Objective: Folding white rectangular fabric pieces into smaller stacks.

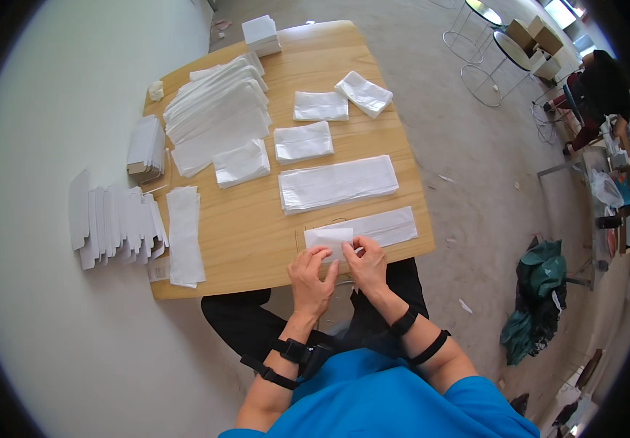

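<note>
A long white, thin translucent bag (388, 225) lies flat at the table's near edge, its left end folded over (329, 236). My right hand (367, 269) pinches the edge of this folded part between thumb and fingers. At its lower left corner my left hand (310, 283) is closed, fingers curled onto the same bag. Just beyond lies a flat stack of similar long white bags (338, 184). Farther off are several folded white packets, one (303, 141) near the middle and another (242, 163) to its left.
A large fanned pile of white bags (216, 109) covers the table's far left. White folded cartons (118, 223) stand by the wall, beside a narrow white stack (185, 237). A white box stack (261, 35) sits at the far edge. Dark green bags (541, 274) lie on the right floor; a seated person (600, 91) is beyond.
</note>
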Available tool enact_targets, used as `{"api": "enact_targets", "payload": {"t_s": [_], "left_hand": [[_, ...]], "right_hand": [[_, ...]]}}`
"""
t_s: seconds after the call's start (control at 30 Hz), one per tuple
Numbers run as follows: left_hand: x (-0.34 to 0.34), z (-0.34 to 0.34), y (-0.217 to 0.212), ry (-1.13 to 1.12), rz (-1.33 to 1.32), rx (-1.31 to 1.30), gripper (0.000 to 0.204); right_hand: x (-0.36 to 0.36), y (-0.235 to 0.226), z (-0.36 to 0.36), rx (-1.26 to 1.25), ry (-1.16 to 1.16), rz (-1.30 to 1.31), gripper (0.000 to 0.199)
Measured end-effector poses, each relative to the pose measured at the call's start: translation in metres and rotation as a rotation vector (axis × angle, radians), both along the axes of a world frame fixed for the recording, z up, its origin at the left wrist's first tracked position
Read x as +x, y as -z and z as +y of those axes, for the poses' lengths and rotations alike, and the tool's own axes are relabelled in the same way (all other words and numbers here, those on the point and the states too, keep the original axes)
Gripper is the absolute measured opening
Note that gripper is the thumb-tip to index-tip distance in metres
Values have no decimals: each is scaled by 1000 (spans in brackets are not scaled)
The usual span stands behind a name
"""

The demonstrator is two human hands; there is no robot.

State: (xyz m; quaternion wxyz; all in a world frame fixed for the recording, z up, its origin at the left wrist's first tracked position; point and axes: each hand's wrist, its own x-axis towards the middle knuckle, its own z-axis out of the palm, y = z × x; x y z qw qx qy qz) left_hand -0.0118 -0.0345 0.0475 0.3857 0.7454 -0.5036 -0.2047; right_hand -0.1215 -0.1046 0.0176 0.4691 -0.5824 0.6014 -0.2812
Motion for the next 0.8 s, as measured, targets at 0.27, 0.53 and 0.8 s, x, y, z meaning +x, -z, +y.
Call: {"api": "enact_targets", "payload": {"t_s": [0.27, 0.53, 0.8], "left_hand": [[3, -14, 22, 359, -470, 106, 53], [-2, -17, 35, 448, -544, 160, 56], [-3, -17, 40, 468, -561, 163, 61]], "right_hand": [[-14, 14, -20, -23, 82, 92, 23], [-17, 19, -28, -23, 67, 156, 25], [-19, 24, -38, 16, 25, 224, 27]]}}
